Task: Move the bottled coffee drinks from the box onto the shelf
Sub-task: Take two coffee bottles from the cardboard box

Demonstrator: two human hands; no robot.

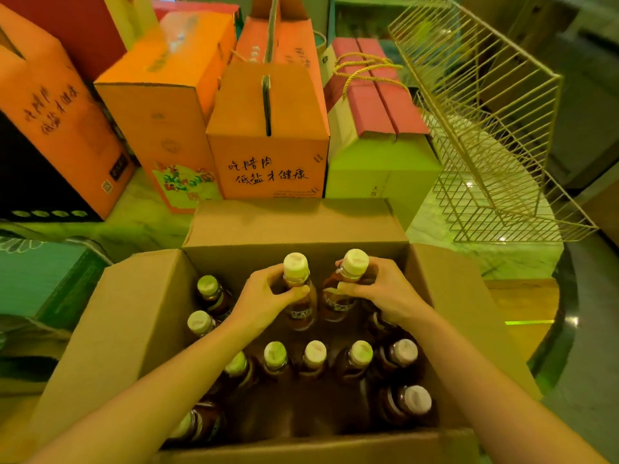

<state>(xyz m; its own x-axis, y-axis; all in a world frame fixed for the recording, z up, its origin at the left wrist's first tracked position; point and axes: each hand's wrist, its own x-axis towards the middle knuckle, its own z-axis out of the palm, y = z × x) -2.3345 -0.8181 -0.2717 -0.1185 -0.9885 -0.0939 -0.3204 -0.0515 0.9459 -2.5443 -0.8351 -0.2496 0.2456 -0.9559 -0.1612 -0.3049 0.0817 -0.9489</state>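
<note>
Left hand (264, 296) and right hand (378, 293) each have fingers curled round a bottle (295, 266) neck in the box (134, 313) at 6 o'clock; such narrow grips could slip before the wire shelf (485, 145) at 2 o'clock.

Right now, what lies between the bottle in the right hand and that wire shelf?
Seen from the head camera: the wall and right flap of the cardboard box, then a bare strip of pale marbled countertop before the wire shelf.
</note>
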